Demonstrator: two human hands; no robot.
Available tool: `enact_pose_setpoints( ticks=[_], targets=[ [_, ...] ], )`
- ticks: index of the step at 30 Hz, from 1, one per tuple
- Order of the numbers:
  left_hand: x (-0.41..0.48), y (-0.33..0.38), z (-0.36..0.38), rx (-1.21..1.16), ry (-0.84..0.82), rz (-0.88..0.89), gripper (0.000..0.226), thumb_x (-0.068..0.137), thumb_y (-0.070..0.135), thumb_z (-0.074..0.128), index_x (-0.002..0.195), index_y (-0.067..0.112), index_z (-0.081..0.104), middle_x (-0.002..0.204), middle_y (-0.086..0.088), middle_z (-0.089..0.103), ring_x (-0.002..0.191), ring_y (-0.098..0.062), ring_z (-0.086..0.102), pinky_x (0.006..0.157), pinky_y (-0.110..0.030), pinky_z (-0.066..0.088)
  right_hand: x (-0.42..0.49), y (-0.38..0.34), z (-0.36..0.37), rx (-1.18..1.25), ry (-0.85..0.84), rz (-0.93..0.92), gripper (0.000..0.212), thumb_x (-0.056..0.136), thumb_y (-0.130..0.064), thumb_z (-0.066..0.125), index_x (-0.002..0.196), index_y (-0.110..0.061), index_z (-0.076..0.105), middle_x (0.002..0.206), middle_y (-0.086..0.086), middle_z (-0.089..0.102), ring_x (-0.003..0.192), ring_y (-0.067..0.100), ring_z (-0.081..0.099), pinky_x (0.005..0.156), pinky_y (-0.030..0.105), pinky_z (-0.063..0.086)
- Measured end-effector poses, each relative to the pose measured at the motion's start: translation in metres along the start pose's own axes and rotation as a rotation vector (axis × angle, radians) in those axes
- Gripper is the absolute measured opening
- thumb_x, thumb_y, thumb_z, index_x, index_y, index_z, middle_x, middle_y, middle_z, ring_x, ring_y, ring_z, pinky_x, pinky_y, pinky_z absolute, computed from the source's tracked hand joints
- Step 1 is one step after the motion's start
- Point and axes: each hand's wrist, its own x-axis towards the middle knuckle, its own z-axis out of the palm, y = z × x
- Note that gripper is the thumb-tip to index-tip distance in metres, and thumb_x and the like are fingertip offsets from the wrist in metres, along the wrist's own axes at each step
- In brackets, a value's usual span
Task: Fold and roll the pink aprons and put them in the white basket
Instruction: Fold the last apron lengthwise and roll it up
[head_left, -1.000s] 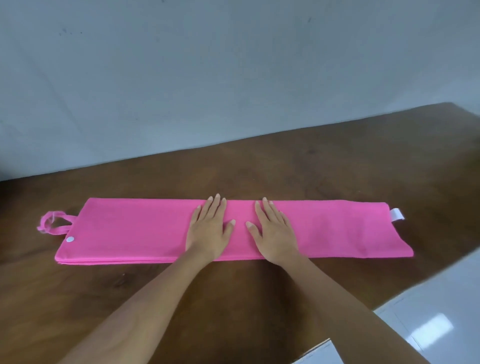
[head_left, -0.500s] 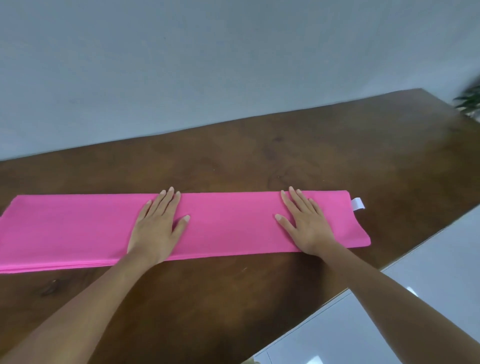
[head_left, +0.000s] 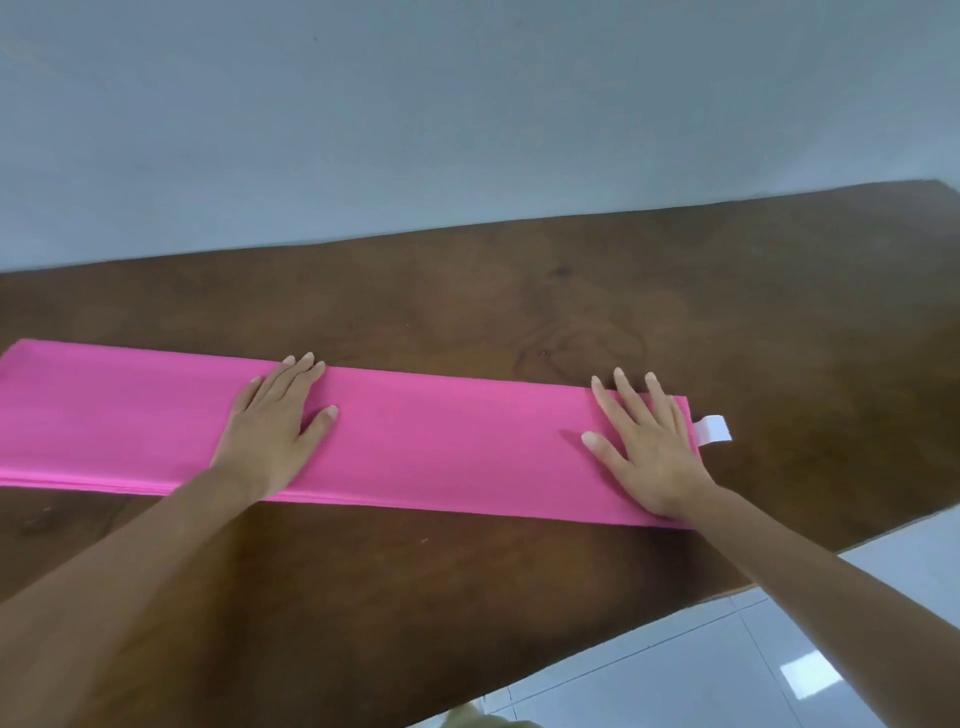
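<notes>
A pink apron (head_left: 447, 441), folded into a long narrow strip, lies flat across the brown wooden table (head_left: 571, 312). Its left end runs out of the frame. A small white tag (head_left: 714, 429) sticks out of its right end. My left hand (head_left: 275, 421) lies flat on the strip near its middle, fingers straight. My right hand (head_left: 649, 447) presses flat on the strip's right end, fingers spread, beside the tag. The white basket is not in view.
A pale wall (head_left: 467, 130) stands behind the table's far edge. The table's near edge runs diagonally at the lower right, with glossy white floor tiles (head_left: 753, 665) beyond it.
My hands have slid apart along the strip: the right hand out to the strip's right end, the left hand slightly leftward. The view has shifted right, so the strap end is out of frame.
</notes>
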Motion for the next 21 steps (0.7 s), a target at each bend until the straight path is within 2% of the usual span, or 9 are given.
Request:
enact_pose_setpoints(
  ticks=[2, 5, 7, 10, 15, 21],
  targets=[
    [0.0, 0.026, 0.001, -0.057, 0.027, -0.082, 0.074, 0.102, 0.058, 0.034, 0.159, 0.012, 0.027, 0.168, -0.002, 0.022, 0.156, -0.016, 0.009, 0.125, -0.039, 0.003, -0.009, -0.005, -0.001, -0.045, -0.036, -0.086, 0.087, 0.08, -0.089, -0.004, 0.155, -0.046, -0.018, 0.164, -0.012, -0.024, 0.15, 0.025, -0.028, 0.123, 0.054, -0.009],
    [-0.011, 0.085, 0.006, -0.09, 0.056, 0.001, 0.08, 0.096, 0.064, 0.025, 0.159, 0.014, 0.03, 0.166, -0.003, 0.027, 0.156, -0.017, 0.012, 0.125, -0.039, 0.004, -0.019, -0.002, 0.006, -0.133, -0.078, -0.192, 0.088, 0.08, -0.091, -0.002, 0.152, -0.046, -0.025, 0.164, -0.009, -0.029, 0.149, 0.03, -0.029, 0.123, 0.058, -0.006],
    [-0.018, 0.129, 0.016, -0.093, 0.017, 0.076, 0.084, 0.094, 0.068, 0.017, 0.161, 0.018, 0.025, 0.168, -0.001, 0.021, 0.156, -0.015, 0.009, 0.126, -0.038, 0.0, -0.022, 0.007, 0.007, -0.132, -0.076, -0.22, 0.089, 0.079, -0.092, -0.002, 0.152, -0.047, -0.024, 0.164, -0.008, -0.028, 0.149, 0.031, -0.03, 0.123, 0.057, -0.005],
    [-0.023, 0.171, 0.036, -0.028, -0.018, 0.06, 0.086, 0.093, 0.073, 0.009, 0.163, 0.024, 0.013, 0.17, 0.003, 0.003, 0.157, -0.014, -0.004, 0.127, -0.039, -0.001, -0.025, 0.024, 0.002, -0.154, -0.078, -0.272, 0.089, 0.077, -0.092, -0.008, 0.152, -0.046, -0.025, 0.163, -0.007, -0.031, 0.148, 0.028, -0.033, 0.123, 0.051, -0.01],
    [-0.026, 0.176, 0.043, 0.026, 0.024, 0.017, 0.084, 0.094, 0.074, 0.004, 0.163, 0.027, 0.011, 0.17, 0.005, 0.002, 0.156, -0.012, -0.005, 0.127, -0.038, 0.0, -0.028, 0.065, -0.002, -0.165, -0.065, -0.296, 0.084, 0.088, -0.087, 0.007, 0.153, -0.045, -0.024, 0.164, -0.005, -0.029, 0.149, 0.024, -0.032, 0.124, 0.049, -0.007],
    [-0.031, 0.181, 0.044, 0.043, 0.052, -0.016, 0.083, 0.095, 0.072, 0.004, 0.163, 0.027, 0.015, 0.17, 0.006, 0.007, 0.156, -0.011, 0.001, 0.126, -0.034, 0.001, -0.023, 0.099, -0.007, -0.172, -0.048, -0.381, 0.079, 0.093, -0.081, 0.009, 0.154, -0.044, -0.023, 0.163, -0.009, -0.031, 0.148, 0.013, -0.033, 0.125, 0.043, -0.007]
  ],
)
